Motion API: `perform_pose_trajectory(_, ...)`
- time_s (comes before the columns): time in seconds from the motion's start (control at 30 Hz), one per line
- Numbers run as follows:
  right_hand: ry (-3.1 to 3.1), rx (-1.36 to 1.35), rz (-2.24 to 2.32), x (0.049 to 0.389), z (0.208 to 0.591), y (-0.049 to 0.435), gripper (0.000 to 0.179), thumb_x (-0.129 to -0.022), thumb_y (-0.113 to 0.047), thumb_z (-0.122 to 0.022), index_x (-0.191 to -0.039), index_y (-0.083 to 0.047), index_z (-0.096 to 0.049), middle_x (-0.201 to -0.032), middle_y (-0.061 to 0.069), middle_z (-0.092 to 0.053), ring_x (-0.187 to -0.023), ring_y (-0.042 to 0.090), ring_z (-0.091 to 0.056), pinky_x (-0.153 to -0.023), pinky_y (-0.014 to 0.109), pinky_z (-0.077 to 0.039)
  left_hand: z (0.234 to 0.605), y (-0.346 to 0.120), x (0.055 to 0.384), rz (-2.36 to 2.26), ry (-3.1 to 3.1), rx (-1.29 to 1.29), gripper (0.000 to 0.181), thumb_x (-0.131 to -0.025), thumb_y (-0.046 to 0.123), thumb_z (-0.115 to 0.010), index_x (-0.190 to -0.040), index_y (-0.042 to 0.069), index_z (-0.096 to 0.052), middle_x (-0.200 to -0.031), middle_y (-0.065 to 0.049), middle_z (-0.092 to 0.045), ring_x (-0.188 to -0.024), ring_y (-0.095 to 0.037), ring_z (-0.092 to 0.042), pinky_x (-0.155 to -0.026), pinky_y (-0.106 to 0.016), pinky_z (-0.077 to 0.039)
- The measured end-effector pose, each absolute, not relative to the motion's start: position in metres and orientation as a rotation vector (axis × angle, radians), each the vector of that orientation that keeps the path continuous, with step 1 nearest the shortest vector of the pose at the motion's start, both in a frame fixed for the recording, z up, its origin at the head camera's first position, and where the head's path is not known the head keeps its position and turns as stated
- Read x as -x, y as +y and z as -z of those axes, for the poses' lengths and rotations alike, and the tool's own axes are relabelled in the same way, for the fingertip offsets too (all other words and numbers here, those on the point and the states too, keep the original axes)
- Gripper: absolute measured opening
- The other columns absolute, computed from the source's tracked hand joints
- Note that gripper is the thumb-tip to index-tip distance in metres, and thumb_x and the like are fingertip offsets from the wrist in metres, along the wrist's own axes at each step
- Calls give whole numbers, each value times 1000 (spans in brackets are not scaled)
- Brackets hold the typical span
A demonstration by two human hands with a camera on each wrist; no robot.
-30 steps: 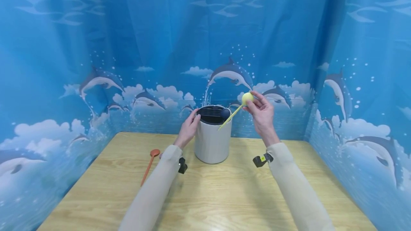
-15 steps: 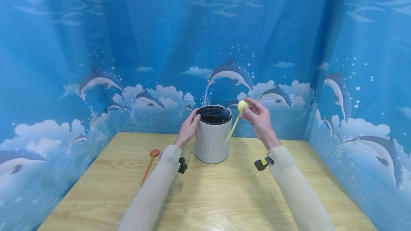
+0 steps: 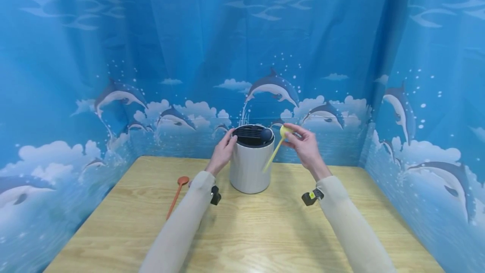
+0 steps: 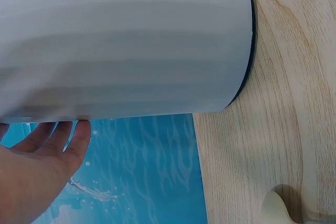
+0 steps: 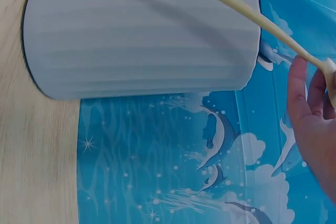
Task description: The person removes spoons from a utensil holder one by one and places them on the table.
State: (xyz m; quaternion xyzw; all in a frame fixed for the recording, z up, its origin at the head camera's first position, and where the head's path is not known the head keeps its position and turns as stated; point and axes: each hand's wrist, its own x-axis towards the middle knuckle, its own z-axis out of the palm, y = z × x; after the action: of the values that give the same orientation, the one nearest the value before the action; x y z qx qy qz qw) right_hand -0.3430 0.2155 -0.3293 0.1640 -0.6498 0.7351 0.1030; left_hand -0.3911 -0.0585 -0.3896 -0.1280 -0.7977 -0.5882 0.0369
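Observation:
A white ribbed utensil holder (image 3: 250,169) stands upright on the table, with a black slotted insert or utensil head (image 3: 246,132) and a dark blue round spoon head (image 3: 266,134) showing at its mouth. My left hand (image 3: 221,153) grips the holder's left side near the top, thumb at the rim and fingers along the outer wall. To the right, my right hand (image 3: 308,148) pinches a yellow spoon (image 3: 274,154) by its bowl. Its handle slants down and left, overlapping the holder's right side in the head view and crossing in front of its wall in the right wrist view.
An orange spoon (image 3: 183,180) lies on the wooden table (image 3: 246,231) at the left, beside my left sleeve. Near it, a pale rounded piece (image 4: 274,209) shows in the left wrist view. Blue dolphin-print curtains (image 3: 212,54) enclose the back and sides.
My right hand has lowered and moved slightly left with the yellow spoon, whose handle now points more steeply down. My left hand and the holder have stayed in place.

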Motion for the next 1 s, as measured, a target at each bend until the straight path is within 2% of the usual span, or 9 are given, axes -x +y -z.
perform_pose_trajectory(0.17, -1980, -484, -2149, 343, 333, 217, 40, -95, -11, -64, -134, -5, -58, -128, 10, -55, -97, 12, -70, -88, 37, -57, 389, -58, 391, 1790, -2452, 396, 58, -103, 54, -34, -156, 32, -24, -163, 0, -24, -148, -29, -27, -116, -58, -29)
perform_pose_trajectory(0.3, -2048, -465, -2089, 342, 336, 219, 47, -92, -12, -68, -138, -7, -55, -128, 9, -56, -94, 12, -71, -88, 33, -58, 389, -59, 392, 1737, -2460, 413, 59, -103, 54, -34, -156, 30, -25, -162, -3, -27, -147, -29, -30, -115, -56, -32)
perform_pose_trajectory(0.43, -2072, -455, -2040, 342, 340, 221, 55, -91, -10, -69, -143, -6, -49, -115, 2, -65, -88, 9, -72, -86, 29, -58, 389, -58, 393, 1707, -2467, 417, 59, -103, 54, -34, -156, 28, -26, -161, -5, -29, -145, -29, -33, -115, -55, -33)
perform_pose_trajectory(0.57, -2144, -371, -1945, 342, 344, 223, 57, -89, -10, -72, -142, -4, -50, -98, -11, -72, -87, 6, -71, -80, 26, -59, 388, -58, 392, 1714, -2469, 412, 60, -103, 54, -34, -156, 29, -25, -161, -4, -28, -146, -29, -32, -115, -55, -32)
perform_pose_trajectory(0.63, -2191, -330, -1902, 341, 347, 224, 57, -88, -11, -73, -140, -5, -52, -93, -14, -73, -88, 7, -71, -77, 26, -60, 388, -58, 392, 1723, -2470, 409, 60, -103, 55, -33, -156, 29, -25, -162, -4, -27, -147, -29, -31, -115, -55, -32)
perform_pose_trajectory(0.77, -2265, -289, -1880, 340, 352, 228, 56, -87, -13, -75, -139, -7, -54, -92, -11, -73, -86, 11, -70, -75, 29, -60, 389, -59, 392, 1733, -2473, 402, 61, -103, 56, -33, -156, 30, -24, -162, -2, -26, -147, -29, -29, -115, -56, -31)
perform_pose_trajectory(1.0, -2378, -286, -1846, 337, 368, 234, 60, -84, -14, -78, -138, -6, -54, -87, -8, -73, -82, 8, -69, -79, 24, -58, 389, -59, 392, 1746, -2473, 397, 62, -102, 58, -33, -156, 31, -23, -163, -1, -25, -148, -29, -29, -115, -57, -31)
